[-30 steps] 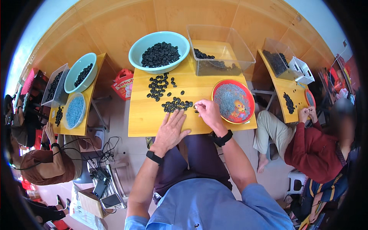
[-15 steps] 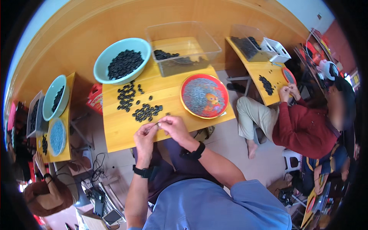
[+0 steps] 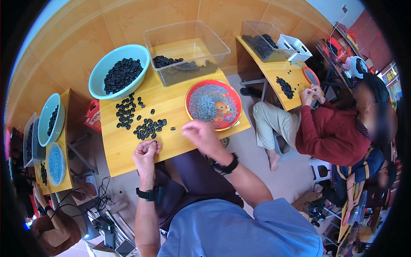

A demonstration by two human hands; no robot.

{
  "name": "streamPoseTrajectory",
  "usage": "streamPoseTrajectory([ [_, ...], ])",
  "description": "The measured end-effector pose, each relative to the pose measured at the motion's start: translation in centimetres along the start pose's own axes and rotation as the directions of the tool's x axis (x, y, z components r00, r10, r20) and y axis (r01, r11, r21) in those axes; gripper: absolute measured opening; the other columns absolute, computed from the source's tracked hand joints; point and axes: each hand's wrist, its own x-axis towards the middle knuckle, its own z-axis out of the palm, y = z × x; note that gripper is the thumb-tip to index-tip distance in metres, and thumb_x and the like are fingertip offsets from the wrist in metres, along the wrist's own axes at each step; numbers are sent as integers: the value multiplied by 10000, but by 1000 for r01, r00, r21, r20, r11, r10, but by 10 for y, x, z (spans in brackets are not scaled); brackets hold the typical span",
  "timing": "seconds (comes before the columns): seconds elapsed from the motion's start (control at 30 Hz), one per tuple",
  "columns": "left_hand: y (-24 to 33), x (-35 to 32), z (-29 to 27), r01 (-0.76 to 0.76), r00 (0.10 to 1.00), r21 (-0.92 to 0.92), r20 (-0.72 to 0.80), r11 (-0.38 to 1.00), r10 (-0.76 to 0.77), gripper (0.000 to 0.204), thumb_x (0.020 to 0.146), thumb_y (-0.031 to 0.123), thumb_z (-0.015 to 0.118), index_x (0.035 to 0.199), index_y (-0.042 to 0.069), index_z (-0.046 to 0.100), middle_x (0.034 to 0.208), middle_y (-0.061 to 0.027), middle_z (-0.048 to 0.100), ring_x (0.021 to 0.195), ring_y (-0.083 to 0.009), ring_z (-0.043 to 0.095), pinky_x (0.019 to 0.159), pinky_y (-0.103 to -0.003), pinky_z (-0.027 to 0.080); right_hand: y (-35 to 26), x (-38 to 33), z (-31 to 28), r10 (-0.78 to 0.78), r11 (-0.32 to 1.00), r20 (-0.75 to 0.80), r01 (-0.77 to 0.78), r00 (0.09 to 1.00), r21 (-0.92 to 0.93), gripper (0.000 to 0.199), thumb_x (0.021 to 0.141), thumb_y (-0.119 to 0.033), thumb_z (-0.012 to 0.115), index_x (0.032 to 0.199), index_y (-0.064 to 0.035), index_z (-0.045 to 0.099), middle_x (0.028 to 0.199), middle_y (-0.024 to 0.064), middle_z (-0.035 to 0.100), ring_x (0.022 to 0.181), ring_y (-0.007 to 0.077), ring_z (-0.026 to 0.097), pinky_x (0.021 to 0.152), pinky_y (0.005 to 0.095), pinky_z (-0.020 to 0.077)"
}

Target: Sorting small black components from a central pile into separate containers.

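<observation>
My left hand [image 3: 145, 155] is at the front edge of the yellow table, thumb and fingers pinched on a small black piece, mostly hidden. My right hand [image 3: 203, 136] hovers apart from it, just below a red round tray [image 3: 234, 95] with a gold rim; its curled fingers are blurred. Many thin grey metal pieces [image 3: 201, 103] lie in the tray. Just beyond my left hand is a group of black oval pieces [image 3: 149, 127], with another group [image 3: 125, 112] farther back. One black oval piece [image 3: 173, 128] lies alone between my hands.
A light-green basin [image 3: 96, 77] of black pieces and a clear plastic bin [image 3: 184, 77] stand at the table's back. At right, a person in a dark red top [image 3: 332, 135] works at another table [image 3: 274, 79]. Another person's hand [image 3: 39, 195] shows at the left table.
My hands, together before, are now apart: the right has moved right toward the tray, while the left keeps its pinch. The whole view has shifted slightly.
</observation>
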Motion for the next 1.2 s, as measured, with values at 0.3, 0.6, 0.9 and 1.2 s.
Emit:
streamPoseTrajectory([
  [0.3, -6, 6, -3, -98, 990, -29, 100, 995, 100, 94, 929, 11, 643, 1023, 0, 639, 786, -55, 686, 710, -115, 647, 673, -233, 509, 43, 44, -124, 182, 689, -160, -242, 970, -683, 100, 824, -107, 631, 831, -103, 731, 851, 156, 707, 801, 353, 688, 701, 457, 542],
  [0.6, -2, 4, -5, -38, 999, -71, 21, 997, 39, 142, 937, 5, 633, 1073, -33, 632, 929, -105, 716, 814, -124, 663, 777, -242, 533, 35, 40, -105, 314, 683, 87, -161, 945, -713, 128, 801, -92, 629, 817, -123, 753, 859, 122, 725, 854, 322, 693, 762, 437, 544],
  [0.9, -9, 7, -8, -41, 996, -35, 76, 999, 44, 154, 945, 4, 623, 1094, -35, 637, 964, -101, 716, 842, -120, 666, 793, -240, 536, 45, 32, -102, 128, 618, 90, -8, 988, -786, 108, 784, -91, 649, 844, -89, 740, 859, 127, 717, 823, 311, 688, 724, 428, 542],
  [1.2, -12, 9, -10, -72, 995, -44, 68, 996, 75, 117, 935, 8, 642, 1048, -14, 657, 931, -44, 704, 810, -71, 620, 772, -206, 493, 34, 36, -90, 175, 669, 85, -55, 981, -741, 72, 792, -145, 693, 821, -92, 733, 803, 112, 715, 772, 303, 691, 699, 414, 538],
])
